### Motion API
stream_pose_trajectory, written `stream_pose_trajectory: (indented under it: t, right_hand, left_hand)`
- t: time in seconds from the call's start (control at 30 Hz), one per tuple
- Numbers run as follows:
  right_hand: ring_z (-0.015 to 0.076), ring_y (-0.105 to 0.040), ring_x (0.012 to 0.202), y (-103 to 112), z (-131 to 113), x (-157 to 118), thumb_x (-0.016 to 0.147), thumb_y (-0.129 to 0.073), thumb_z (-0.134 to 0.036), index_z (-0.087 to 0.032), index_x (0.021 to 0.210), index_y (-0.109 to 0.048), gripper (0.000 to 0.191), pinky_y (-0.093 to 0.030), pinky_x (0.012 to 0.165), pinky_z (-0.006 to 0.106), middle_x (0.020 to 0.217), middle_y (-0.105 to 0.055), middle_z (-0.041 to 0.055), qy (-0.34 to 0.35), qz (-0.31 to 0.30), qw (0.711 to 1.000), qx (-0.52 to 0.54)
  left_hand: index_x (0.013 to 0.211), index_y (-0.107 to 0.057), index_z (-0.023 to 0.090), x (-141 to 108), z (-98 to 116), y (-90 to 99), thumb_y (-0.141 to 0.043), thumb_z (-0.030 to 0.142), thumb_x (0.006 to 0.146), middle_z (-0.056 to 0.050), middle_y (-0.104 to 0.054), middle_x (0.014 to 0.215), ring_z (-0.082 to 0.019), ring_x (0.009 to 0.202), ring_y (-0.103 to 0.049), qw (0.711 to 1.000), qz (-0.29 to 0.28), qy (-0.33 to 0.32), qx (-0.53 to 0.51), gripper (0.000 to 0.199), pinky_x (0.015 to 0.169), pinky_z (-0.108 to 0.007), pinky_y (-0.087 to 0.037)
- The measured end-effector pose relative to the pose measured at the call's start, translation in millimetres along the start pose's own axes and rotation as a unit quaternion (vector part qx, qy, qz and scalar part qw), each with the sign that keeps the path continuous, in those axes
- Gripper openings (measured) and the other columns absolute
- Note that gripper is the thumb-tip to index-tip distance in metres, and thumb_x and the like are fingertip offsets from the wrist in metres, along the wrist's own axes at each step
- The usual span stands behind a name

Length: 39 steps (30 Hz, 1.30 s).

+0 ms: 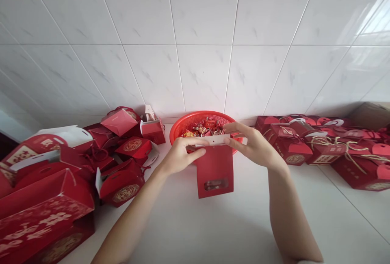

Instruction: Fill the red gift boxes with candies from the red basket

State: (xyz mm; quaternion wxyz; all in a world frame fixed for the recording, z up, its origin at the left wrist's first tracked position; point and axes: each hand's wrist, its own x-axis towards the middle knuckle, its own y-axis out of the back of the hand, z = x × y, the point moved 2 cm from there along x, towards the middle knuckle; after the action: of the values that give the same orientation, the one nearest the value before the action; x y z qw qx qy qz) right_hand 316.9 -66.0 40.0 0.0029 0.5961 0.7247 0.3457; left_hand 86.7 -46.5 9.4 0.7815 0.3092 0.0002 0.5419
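Two bare hands, left (pixel 181 156) and right (pixel 252 144), pinch a white card handle (pixel 213 140) level at either end, each grip clamped, a windowed red gift box (pixel 215 172) hanging below, near a red plastic basket (pixel 179 128) of wrapped sweets (pixel 202 128) on a white surface (pixel 195 227), red boxes (pixel 122 182) alongside, white tiled wall (pixel 201 44) behind.

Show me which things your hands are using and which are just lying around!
Being used: left hand, right hand, red gift box held between them, red plastic basket of wrapped sweets.

Lying around: red boxes on the left, twine-tied red boxes on the right, cardboard carton.
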Motion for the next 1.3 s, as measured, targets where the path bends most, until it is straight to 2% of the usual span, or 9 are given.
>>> stream_pose_trajectory:
  t: [0.13,0.23,0.37,0.47,0.6,0.77,0.9,1.07,1.3]
  right_hand:
    - [0.0272,-0.068,0.104,-4.4,7.0,6.8,0.086,-0.072,-0.049,-0.025,0.132,-0.059,0.054,-0.059,0.086,0.043,0.121,-0.068,0.0099,-0.028,-0.016,0.998,0.059]
    - [0.0246,-0.070,0.095,-9.7,7.9,10.7,0.087,-0.071,-0.048,-0.023,0.129,-0.061,0.049,-0.060,0.081,0.041,0.115,-0.069,0.0095,-0.030,-0.047,0.989,0.136]
    - [0.0258,-0.070,0.100,-11.3,6.2,12.0,0.089,-0.069,-0.048,-0.021,0.115,-0.067,0.037,-0.061,0.081,0.039,0.112,-0.072,0.0095,-0.007,-0.056,0.973,0.223]
    - [0.0259,-0.071,0.098,-9.3,6.6,11.9,0.087,-0.072,-0.048,-0.021,0.111,-0.067,0.037,-0.061,0.078,0.038,0.108,-0.074,0.0098,-0.003,-0.033,0.969,0.245]
    - [0.0252,-0.071,0.095,-9.5,8.0,13.0,0.087,-0.073,-0.049,-0.022,0.109,-0.065,0.036,-0.060,0.078,0.039,0.105,-0.074,0.0092,-0.005,-0.022,0.960,0.279]
    - [0.0240,-0.070,0.095,-14.6,8.5,14.6,0.088,-0.072,-0.049,-0.021,0.102,-0.063,0.033,-0.059,0.080,0.038,0.106,-0.073,0.0090,-0.008,-0.026,0.953,0.303]
    - [0.0222,-0.069,0.088,-16.4,5.4,13.7,0.090,-0.067,-0.054,-0.023,0.101,-0.062,0.033,-0.057,0.075,0.035,0.098,-0.072,0.0064,-0.013,-0.029,0.958,0.283]
    - [0.0198,-0.064,0.078,-14.0,0.5,11.6,0.093,-0.058,-0.060,-0.022,0.092,-0.064,0.039,-0.054,0.069,0.031,0.085,-0.068,0.0035,-0.014,0.009,0.973,0.229]
    - [0.0165,-0.059,0.069,-14.3,3.7,12.3,0.090,-0.063,-0.059,-0.020,0.086,-0.063,0.039,-0.046,0.057,0.026,0.080,-0.065,0.0029,-0.037,0.020,0.974,0.221]
  left_hand:
    - [0.100,-0.079,0.018,4.0,-1.1,9.9,-0.075,0.039,0.081,-0.010,-0.078,0.110,-0.028,0.103,-0.073,0.993,0.099,-0.020,-0.054,0.029,0.085,-0.036,-0.061]
    - [0.108,-0.075,0.017,5.5,1.8,14.1,-0.077,0.043,0.080,-0.011,-0.076,0.116,-0.028,0.105,-0.072,0.986,0.143,-0.030,-0.078,0.038,0.086,-0.036,-0.061]
    - [0.138,-0.058,0.019,8.8,10.9,16.3,-0.076,0.046,0.082,-0.012,-0.075,0.118,-0.028,0.107,-0.072,0.984,0.153,-0.031,-0.090,0.065,0.089,-0.037,-0.061]
    - [0.145,-0.049,0.020,11.6,16.2,17.5,-0.074,0.048,0.084,-0.013,-0.074,0.120,-0.028,0.106,-0.072,0.987,0.128,-0.022,-0.099,0.072,0.087,-0.037,-0.061]
    - [0.140,-0.050,0.022,12.6,16.3,17.7,-0.073,0.049,0.084,-0.013,-0.073,0.121,-0.027,0.100,-0.074,0.990,0.087,-0.027,-0.112,0.066,0.079,-0.034,-0.062]
    - [0.116,-0.061,0.021,9.6,12.1,18.0,-0.073,0.046,0.085,-0.007,-0.077,0.103,-0.021,0.084,-0.074,0.988,0.123,-0.044,-0.081,0.041,0.069,-0.028,-0.060]
    - [0.091,-0.068,0.021,7.4,13.0,18.2,-0.071,0.043,0.085,-0.002,-0.074,0.087,-0.014,0.064,-0.066,0.987,0.142,-0.068,-0.042,0.024,0.058,-0.024,-0.055]
    - [0.087,-0.070,0.020,6.9,15.2,15.5,-0.071,0.040,0.084,-0.003,-0.074,0.089,-0.011,0.057,-0.060,0.986,0.146,-0.081,-0.028,0.020,0.056,-0.023,-0.053]
    - [0.089,-0.071,0.018,5.9,18.9,13.6,-0.069,0.029,0.083,-0.003,-0.075,0.082,-0.012,0.060,-0.065,0.987,0.119,-0.096,-0.041,0.013,0.056,-0.022,-0.056]
